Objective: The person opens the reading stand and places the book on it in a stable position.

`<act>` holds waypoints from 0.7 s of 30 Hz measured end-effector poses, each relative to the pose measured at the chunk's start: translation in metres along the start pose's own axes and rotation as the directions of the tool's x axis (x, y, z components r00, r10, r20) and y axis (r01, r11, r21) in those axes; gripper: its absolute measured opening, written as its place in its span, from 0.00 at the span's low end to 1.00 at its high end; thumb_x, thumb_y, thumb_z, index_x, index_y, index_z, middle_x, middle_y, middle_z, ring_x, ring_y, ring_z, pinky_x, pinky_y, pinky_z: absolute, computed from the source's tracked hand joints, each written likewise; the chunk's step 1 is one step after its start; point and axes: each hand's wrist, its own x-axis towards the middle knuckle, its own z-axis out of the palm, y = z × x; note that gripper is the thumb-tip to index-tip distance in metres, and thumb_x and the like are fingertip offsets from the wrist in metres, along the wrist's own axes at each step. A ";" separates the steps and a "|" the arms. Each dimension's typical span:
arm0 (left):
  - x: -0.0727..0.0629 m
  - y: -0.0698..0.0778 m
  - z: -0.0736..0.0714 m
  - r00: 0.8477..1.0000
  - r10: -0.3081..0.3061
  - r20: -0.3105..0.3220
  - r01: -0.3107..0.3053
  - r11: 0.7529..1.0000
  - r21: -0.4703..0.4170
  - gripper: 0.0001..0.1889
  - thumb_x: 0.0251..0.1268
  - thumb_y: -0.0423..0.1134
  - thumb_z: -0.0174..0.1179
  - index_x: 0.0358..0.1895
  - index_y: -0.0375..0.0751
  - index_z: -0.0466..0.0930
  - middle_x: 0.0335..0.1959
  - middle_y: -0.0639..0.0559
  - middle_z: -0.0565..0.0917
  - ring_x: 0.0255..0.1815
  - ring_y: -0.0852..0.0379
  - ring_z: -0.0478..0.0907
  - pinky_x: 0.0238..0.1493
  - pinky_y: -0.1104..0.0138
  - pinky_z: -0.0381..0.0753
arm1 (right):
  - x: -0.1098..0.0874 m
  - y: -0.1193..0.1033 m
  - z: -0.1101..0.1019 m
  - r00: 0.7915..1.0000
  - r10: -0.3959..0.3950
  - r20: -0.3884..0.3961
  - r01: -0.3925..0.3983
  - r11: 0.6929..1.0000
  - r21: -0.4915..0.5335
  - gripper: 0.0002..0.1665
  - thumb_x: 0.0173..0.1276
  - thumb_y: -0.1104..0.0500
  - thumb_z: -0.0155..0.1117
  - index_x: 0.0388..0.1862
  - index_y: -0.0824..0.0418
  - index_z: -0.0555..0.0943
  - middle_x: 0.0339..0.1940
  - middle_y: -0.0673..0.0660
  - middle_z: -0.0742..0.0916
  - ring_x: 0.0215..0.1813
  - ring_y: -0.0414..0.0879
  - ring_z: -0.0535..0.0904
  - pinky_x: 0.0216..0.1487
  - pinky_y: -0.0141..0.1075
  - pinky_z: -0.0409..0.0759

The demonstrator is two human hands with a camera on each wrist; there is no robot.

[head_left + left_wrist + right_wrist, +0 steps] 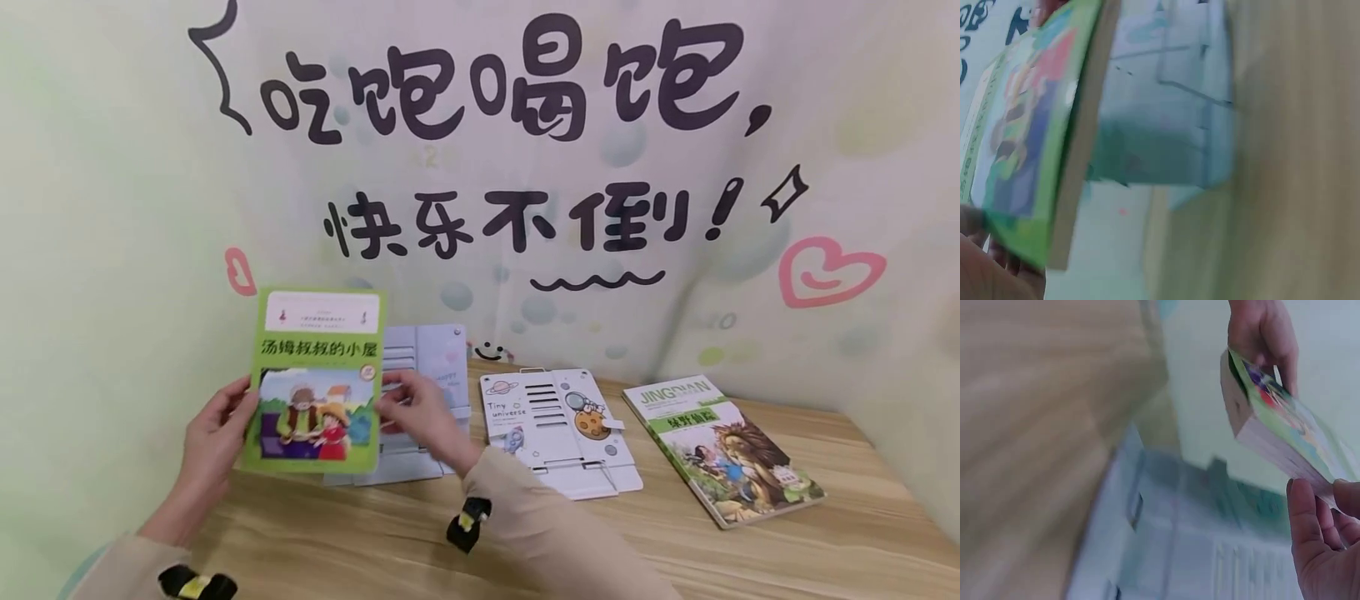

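A green-covered storybook (318, 421) is held up in the air, its front cover toward the head camera. My left hand (216, 433) grips its left edge, thumb at the cover side and fingers mostly hidden behind. On the opposite edge, my right hand (423, 417) pinches the book between thumb and fingers, as the right wrist view also shows at the thick page block (1282, 450). Behind the book stands a pale blue-grey book stand (431, 375), partly covered by the book and my right hand.
On the wooden table (360, 542) a white book stand (555, 429) with space drawings is right of the pale one. Farther right lies another book (727, 454) with a lion on its cover. A cloth backdrop (480, 167) with large black characters rises behind the table.
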 end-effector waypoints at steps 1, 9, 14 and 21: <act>0.004 0.005 0.005 0.999 0.043 0.024 -0.043 0.999 -0.011 0.26 0.66 0.51 0.54 0.64 0.44 0.69 0.37 0.71 0.73 0.36 0.71 0.68 0.31 0.81 0.72 | 0.003 -0.003 -0.009 1.000 -0.015 -0.010 0.015 1.000 -0.027 0.20 0.62 0.69 0.60 0.55 0.65 0.75 0.36 0.59 0.82 0.32 0.43 0.81 0.37 0.39 0.84; 0.027 0.038 0.042 0.946 0.275 0.170 -0.282 0.959 0.013 0.27 0.65 0.46 0.57 0.61 0.31 0.69 0.39 0.66 0.75 0.39 0.73 0.74 0.41 0.81 0.77 | 0.027 -0.015 -0.064 0.989 -0.092 -0.117 0.065 0.973 -0.219 0.19 0.63 0.69 0.61 0.55 0.65 0.76 0.38 0.63 0.83 0.36 0.46 0.81 0.40 0.38 0.84; 0.035 0.041 0.057 0.914 0.338 0.224 -0.352 0.935 0.027 0.21 0.66 0.36 0.57 0.58 0.27 0.69 0.43 0.52 0.81 0.39 0.75 0.75 0.43 0.81 0.77 | 0.033 -0.008 -0.079 0.975 -0.133 -0.178 0.072 0.947 -0.314 0.18 0.63 0.69 0.62 0.52 0.63 0.77 0.36 0.61 0.83 0.36 0.44 0.79 0.39 0.34 0.83; 0.043 0.027 0.063 0.904 0.306 0.298 -0.347 0.933 0.092 0.20 0.67 0.35 0.56 0.58 0.28 0.68 0.53 0.32 0.77 0.40 0.79 0.73 0.44 0.84 0.74 | 0.034 0.005 -0.086 0.967 -0.177 -0.184 0.093 0.916 -0.391 0.16 0.62 0.69 0.62 0.50 0.65 0.78 0.38 0.61 0.84 0.38 0.45 0.79 0.38 0.33 0.83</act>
